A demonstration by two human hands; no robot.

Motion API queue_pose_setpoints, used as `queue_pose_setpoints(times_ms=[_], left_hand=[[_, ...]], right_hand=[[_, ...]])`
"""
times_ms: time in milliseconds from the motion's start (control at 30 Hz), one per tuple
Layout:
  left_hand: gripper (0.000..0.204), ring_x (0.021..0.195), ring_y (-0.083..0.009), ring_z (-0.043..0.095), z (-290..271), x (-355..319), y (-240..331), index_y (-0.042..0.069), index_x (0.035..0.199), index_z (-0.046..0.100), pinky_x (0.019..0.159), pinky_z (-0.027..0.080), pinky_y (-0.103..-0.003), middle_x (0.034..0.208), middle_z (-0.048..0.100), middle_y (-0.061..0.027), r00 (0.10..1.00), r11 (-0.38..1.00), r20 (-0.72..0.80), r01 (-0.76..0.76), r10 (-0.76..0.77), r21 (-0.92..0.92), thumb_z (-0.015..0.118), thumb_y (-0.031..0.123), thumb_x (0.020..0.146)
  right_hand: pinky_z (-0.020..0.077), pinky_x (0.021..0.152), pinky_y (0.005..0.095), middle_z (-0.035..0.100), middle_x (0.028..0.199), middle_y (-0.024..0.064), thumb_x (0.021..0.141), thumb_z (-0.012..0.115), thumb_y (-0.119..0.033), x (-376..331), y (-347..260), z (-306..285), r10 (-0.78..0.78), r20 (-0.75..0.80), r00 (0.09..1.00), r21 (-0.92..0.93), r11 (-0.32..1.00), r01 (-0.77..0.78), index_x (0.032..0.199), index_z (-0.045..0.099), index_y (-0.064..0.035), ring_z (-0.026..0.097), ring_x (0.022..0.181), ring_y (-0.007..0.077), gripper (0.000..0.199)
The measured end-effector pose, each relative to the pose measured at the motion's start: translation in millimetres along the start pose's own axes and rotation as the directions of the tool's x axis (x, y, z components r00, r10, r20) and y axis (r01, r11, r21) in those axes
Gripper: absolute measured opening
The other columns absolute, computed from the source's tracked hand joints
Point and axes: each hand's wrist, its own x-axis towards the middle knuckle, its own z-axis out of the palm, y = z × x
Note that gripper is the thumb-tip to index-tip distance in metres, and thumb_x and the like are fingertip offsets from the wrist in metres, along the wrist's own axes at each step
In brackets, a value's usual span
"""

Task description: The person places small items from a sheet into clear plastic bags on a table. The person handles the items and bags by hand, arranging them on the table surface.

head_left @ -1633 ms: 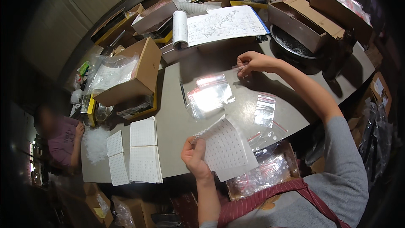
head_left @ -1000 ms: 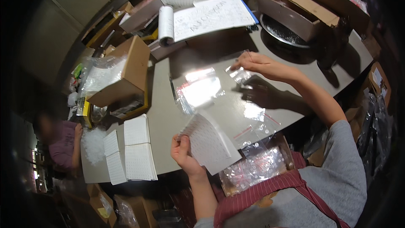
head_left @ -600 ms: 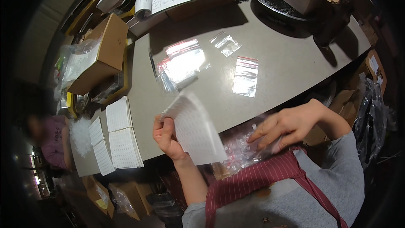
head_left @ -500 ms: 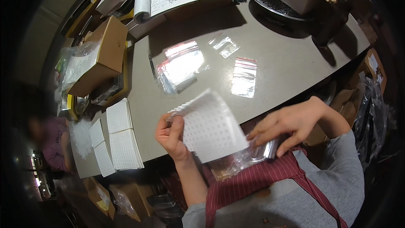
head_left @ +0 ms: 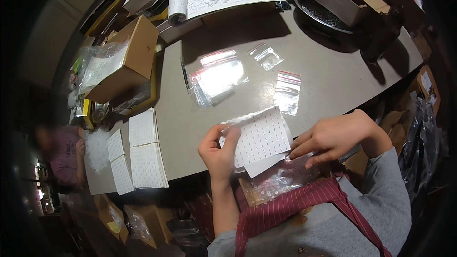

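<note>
The left hand (head_left: 218, 150) was closed on the left edge of a white sheet of small labels (head_left: 261, 137), thumb on top and fingers behind, holding it tilted just above the near edge of the grey tabletop (head_left: 333, 74). The right hand (head_left: 335, 135) rested at the sheet's lower right corner, its fingers (head_left: 301, 148) extended and pinching or pressing there; whether one label was already caught between them could not be told. Directly beneath both hands, against the striped apron (head_left: 285, 204), lay a clear bag of small parts (head_left: 278, 181). Farther out on the tabletop lay a stack of clear zip bags (head_left: 218, 77) and two single red-strip zip bags (head_left: 288, 93), (head_left: 266, 57), well apart from the hands. Piles of further label sheets (head_left: 145, 150) sat at the left, beside an open cardboard box (head_left: 126, 62). Another person (head_left: 59, 154) sat at the far left edge. In judgement, the step in hand was the lifting of a label from the sheet's corner; the next move would call for a steady left grip while the right fingertips peel cleanly, without creasing the label or tearing the backing.
</note>
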Motion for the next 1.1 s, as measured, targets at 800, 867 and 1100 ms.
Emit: queue_pose_setpoints(times_ms=[800, 867, 1100], left_hand=[[0.011, 0.076, -0.0067, 0.058, 0.2, 1.0, -1.8, -0.006, 0.092, 0.072, 0.071, 0.047, -0.022, 0.08, 0.068, -0.001, 1.0, 0.997, -0.008, 0.016, -0.016, 0.081, 0.075, 0.004, 0.086], [0.011, 0.077, -0.0072, 0.057, -0.9, 1.7, -2.0, -0.006, 0.092, 0.071, 0.071, 0.045, -0.022, 0.082, 0.067, -0.0008, 1.0, 0.994, 0.007, 0.007, -0.008, 0.106, 0.074, 0.003, 0.087], [0.013, 0.077, -0.0075, 0.059, -3.0, 1.7, -3.8, -0.006, 0.093, 0.072, 0.072, 0.047, -0.022, 0.08, 0.068, -0.0012, 1.0, 0.995, -0.017, 0.01, -0.009, 0.094, 0.076, 0.004, 0.086]], right_hand=[[0.0481, 0.084, 0.0414, 0.058, 0.094, 0.0139, 0.091, 0.06, -0.009, 13.8, 53.7, -22.0, 0.232, -0.732, 0.641, -0.044, 0.922, -0.384, 0.1, 0.059, -0.0033, 0.056, 0.091, 0.0337, 0.011], [0.0444, 0.093, 0.0419, 0.057, 0.105, 0.0162, 0.093, 0.06, -0.01, 14.9, 65.6, -23.6, 0.213, -0.714, 0.667, -0.118, 0.902, -0.415, 0.101, 0.058, -0.0017, 0.053, 0.1, 0.0348, 0.012], [0.0406, 0.099, 0.0455, 0.053, 0.118, 0.0181, 0.09, 0.067, -0.011, 41.1, 88.3, -10.3, -0.012, -0.739, 0.673, -0.5, 0.679, -0.538, 0.107, 0.057, -0.0001, 0.048, 0.113, 0.038, 0.023]])
